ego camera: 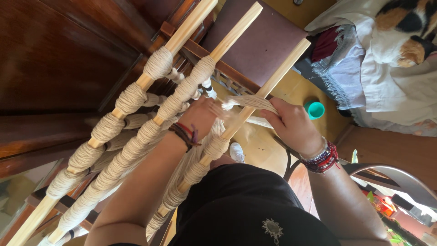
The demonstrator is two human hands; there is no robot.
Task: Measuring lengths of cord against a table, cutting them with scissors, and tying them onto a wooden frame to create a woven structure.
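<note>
Near: three wooden dowels (236,119) ran slantwise, wrapped in bundles of cream cord (129,98).

Left hand (202,114): reached between dowels, grip state unclear, fingers hidden.

Right hand (291,123): grip closed on cord strands (248,102) at right dowel.

Judged: cord soft, light, limp, likely to slip; hold bunched close to dowel. Dowels stiff.

Far: teal cup (315,109), cat (405,27) on cloth.

left hand (202,116): fingers hidden behind the pale wooden rods wound with cream cord (182,95) | rods: both ends cut off by the picture's edges | right hand (291,125): fingertips buried in the flat band of cream cord strands (248,102) | white, orange and black furry shape (405,32): cropped at the top right corner, too partial to tell
</note>
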